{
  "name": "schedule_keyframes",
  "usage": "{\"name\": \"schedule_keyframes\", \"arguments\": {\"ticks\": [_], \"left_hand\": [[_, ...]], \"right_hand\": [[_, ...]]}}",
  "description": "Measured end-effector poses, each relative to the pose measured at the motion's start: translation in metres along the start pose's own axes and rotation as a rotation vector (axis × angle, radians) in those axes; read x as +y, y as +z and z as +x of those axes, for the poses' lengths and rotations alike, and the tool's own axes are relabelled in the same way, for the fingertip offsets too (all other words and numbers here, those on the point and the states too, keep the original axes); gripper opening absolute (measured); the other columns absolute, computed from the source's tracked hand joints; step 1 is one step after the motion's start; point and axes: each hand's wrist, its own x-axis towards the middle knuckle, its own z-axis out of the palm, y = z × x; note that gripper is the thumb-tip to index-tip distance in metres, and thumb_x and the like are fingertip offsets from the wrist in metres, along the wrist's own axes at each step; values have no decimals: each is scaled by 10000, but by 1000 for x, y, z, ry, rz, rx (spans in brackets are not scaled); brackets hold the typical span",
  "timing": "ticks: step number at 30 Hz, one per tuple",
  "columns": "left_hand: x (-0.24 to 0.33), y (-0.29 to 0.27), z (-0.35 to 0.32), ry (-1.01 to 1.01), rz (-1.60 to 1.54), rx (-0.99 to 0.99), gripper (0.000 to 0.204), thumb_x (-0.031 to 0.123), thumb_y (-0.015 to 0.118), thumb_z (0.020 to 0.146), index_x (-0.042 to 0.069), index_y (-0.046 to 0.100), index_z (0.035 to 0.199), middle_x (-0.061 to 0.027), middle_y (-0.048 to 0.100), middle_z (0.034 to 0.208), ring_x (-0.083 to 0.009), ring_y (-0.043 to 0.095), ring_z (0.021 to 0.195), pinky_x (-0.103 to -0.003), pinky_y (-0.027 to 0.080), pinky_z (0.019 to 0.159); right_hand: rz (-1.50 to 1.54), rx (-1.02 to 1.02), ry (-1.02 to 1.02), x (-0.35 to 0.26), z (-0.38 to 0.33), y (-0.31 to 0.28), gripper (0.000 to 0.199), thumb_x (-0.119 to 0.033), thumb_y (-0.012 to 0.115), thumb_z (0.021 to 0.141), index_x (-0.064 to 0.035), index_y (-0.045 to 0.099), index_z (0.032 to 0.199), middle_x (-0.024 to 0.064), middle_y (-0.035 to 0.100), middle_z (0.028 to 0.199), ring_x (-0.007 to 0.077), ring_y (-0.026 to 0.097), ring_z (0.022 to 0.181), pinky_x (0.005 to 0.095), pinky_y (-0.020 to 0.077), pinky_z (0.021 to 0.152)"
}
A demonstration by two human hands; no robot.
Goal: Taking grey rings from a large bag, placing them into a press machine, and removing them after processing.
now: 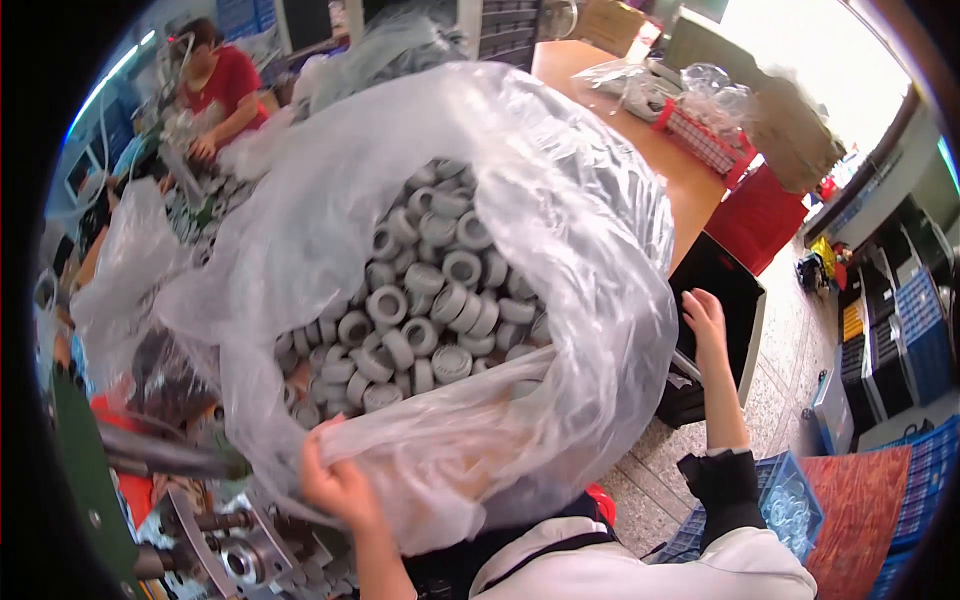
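Note:
A large clear plastic bag (pixel 585 200) stands before me with its mouth spread wide. Inside lies a heap of small grey ring-shaped plastic caps (pixel 420 300). My left hand (pixel 342 488) is closed on the near rim of the bag, fingers wrapped over the film. Off to the right, my right hand (pixel 705 318) hovers over a black open box (pixel 722 290), its fingers loosely bent and apart, with nothing visible in them. Whether it touches the box is unclear.
At the far left a person in a red shirt (pixel 228 90) works at a bench. Machine parts (pixel 240 560) sit at the lower left. A blue crate (pixel 790 500) is at the lower right; a red checked basket (pixel 700 140) stands on the wooden table (pixel 640 150) behind.

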Motion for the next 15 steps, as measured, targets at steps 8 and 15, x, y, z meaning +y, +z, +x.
{"name": "schedule_keyframes", "arguments": {"ticks": [8,15], "left_hand": [[-48,11,54,-28,-256,53,206,8,459,881,-33,542,1066,-98,565,833,-180,553,705,-302,485,732],[-119,-45,111,-106,-241,121,247,-1,458,861,-32,513,1100,-107,572,891,-196,556,750,-310,479,753]], "right_hand": [[648,220,-70,56,104,118,534,-278,620,828,24,479,1245,149,568,1160,226,543,1032,331,409,911],[740,366,47,6,38,169,559,-290,552,872,-40,378,1341,152,406,1313,247,449,1155,354,343,996]]}}
